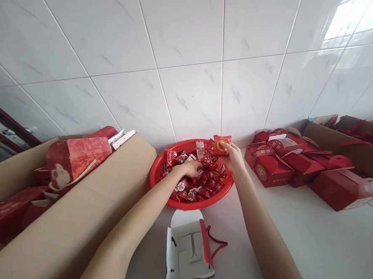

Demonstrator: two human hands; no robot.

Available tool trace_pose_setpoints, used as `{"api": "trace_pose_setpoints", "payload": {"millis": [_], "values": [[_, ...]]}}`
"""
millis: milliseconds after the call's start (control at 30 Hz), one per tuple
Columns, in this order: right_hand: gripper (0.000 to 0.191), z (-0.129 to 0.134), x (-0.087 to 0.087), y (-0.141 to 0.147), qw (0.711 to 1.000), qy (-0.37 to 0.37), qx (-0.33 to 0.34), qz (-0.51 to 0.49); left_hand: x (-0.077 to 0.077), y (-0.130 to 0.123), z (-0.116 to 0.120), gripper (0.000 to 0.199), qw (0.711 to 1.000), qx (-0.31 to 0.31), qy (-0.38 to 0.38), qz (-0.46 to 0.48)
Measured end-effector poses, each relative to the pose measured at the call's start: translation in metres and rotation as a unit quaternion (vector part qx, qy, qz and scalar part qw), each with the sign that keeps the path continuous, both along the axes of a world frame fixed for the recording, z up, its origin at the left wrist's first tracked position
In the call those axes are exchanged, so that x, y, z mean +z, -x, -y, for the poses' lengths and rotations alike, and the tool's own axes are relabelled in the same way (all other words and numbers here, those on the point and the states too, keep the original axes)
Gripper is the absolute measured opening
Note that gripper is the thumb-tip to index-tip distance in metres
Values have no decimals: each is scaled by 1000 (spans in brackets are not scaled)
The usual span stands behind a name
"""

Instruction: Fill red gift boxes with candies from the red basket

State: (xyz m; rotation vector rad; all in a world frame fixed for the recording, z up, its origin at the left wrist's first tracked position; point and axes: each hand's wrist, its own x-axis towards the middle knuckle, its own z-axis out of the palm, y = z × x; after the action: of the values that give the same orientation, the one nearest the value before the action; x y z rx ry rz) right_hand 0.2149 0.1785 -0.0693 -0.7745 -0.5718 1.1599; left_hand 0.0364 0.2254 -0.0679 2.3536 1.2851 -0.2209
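Observation:
A red plastic basket [200, 204] full of wrapped candies [205, 192] stands against the tiled wall. My left hand [193, 169] reaches in among the candies, its fingers curled down and partly hidden; what they hold, if anything, does not show. At the basket's right rim, my right hand [234, 156] pinches a red and gold candy packet [221, 145] between thumb and fingers. In front of the basket lies an open gift box [189, 257], white inside, with a red cord handle [218, 242] on its right. No candy shows inside it.
A large cardboard carton [113, 182] at left holds red gift boxes [80, 158]. On the right, several closed red boxes [275, 167] stand grouped on the white surface [306, 241]. Behind them is another cardboard carton [328, 135] with red items.

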Motion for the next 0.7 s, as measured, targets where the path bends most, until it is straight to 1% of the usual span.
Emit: {"api": "trace_pose_setpoints", "payload": {"millis": [100,200,267,333,400,467,600,700], "values": [[18,1,1,1,1000,1,-9,2,4,2,4,49,999,-21,31,15],[18,2,3,2,1000,4,-14,-4,12,5,7,43,994,-42,92,46],[18,3,4,3,1000,6,-15,-12,16,7,8,40,986,-44,131,90],[17,4,6,3,1000,7,-13,-14,19,9,8,35,977,-41,150,149],[16,5,7,3,1000,8,-7,-14,22,12,8,28,965,-34,151,213],[15,5,7,3,1000,9,-1,-14,23,15,7,25,953,-16,132,272],[14,4,7,3,1000,12,-2,-14,21,20,2,32,928,41,89,358],[14,4,6,3,1000,9,-7,-10,18,23,-2,41,904,73,77,414]]}}
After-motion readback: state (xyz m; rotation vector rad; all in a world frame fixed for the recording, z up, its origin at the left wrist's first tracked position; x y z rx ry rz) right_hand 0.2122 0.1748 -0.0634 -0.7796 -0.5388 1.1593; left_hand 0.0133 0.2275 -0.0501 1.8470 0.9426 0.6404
